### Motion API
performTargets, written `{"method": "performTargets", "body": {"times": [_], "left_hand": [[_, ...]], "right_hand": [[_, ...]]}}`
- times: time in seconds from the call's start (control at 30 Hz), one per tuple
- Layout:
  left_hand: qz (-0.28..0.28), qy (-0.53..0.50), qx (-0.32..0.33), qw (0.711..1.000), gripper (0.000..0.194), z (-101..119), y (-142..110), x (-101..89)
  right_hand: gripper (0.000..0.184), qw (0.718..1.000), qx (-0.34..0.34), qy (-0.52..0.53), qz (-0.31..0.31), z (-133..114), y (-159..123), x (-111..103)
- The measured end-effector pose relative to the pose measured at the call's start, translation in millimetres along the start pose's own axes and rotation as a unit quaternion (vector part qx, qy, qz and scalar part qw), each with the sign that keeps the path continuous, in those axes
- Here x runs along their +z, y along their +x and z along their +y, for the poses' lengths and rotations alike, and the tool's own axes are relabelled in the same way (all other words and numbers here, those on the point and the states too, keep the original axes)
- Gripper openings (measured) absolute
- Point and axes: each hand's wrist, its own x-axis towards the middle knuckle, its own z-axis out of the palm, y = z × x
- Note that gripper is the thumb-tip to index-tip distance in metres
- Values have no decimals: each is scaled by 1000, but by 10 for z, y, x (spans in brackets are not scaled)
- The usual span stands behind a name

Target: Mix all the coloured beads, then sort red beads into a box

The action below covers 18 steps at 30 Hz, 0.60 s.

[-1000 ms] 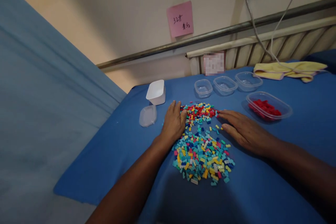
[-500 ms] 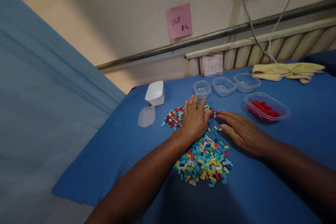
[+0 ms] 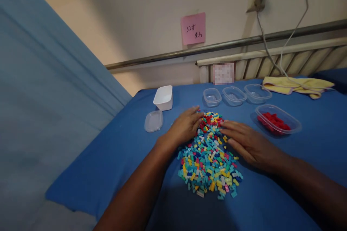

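Observation:
A heap of small multicoloured toy bricks (image 3: 208, 162) spreads over the blue cloth (image 3: 124, 173), narrowing toward its far end, where many red bricks (image 3: 208, 122) lie. My left hand (image 3: 186, 124) rests along the far left side of the heap, fingers stretched out and touching bricks; its palm hides some of them. On the opposite side, my right hand (image 3: 251, 144) lies with straight fingers, their tips against the heap's right edge. Neither hand grips anything that I can see. A clear tub (image 3: 294, 124) of red bricks (image 3: 273, 122) stands beyond my right hand.
Three clear plastic tubs (image 3: 234, 96) stand in a row at the back. A white box (image 3: 163, 98) and a translucent lid (image 3: 153, 121) are at the left. A yellow cloth (image 3: 298, 86) lies back right under a cable (image 3: 282, 61). A blue curtain (image 3: 48, 97) hangs left.
My left hand has moved left off the middle of the heap, then sits at its left side; the scattered far-left bricks are now gathered between the hands. My right hand stays at the right edge.

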Motion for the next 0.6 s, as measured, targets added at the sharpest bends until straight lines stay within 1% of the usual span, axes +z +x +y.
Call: {"method": "performTargets", "body": {"times": [0.03,0.07,0.13,0.2,0.27,0.33,0.37,0.43,0.5,0.53,0.6], "left_hand": [[-15,-6,14,1000,41,-65,-87,-24],[-18,-11,23,1000,39,-112,-170,-43],[-8,-13,34,999,34,-163,-309,-77],[9,-12,34,999,30,-171,-403,-104],[29,-19,43,998,27,-143,-450,-117],[39,-30,82,995,28,-84,-462,-109],[37,-31,104,993,28,-48,-459,-100],[11,-15,127,992,28,18,-452,-85],[-26,6,118,993,24,48,-454,-94],[-37,10,106,994,23,48,-461,-113],[-37,8,82,996,23,29,-484,-170]], "right_hand": [[43,999,-27,3,-27,-38,36,6],[42,997,-50,6,-56,-67,69,15],[40,994,-66,-6,-87,-92,117,39],[39,995,-54,-34,-78,-80,139,61],[39,997,-39,-55,-49,-69,152,74],[40,997,-40,-54,-32,-90,173,82],[42,997,-42,-49,-36,-113,187,87],[46,996,-41,-46,-69,-162,216,100],[51,992,-32,-49,-108,-177,226,108],[52,992,-25,-53,-115,-164,220,106],[52,993,-11,-61,-99,-107,191,84]]}}
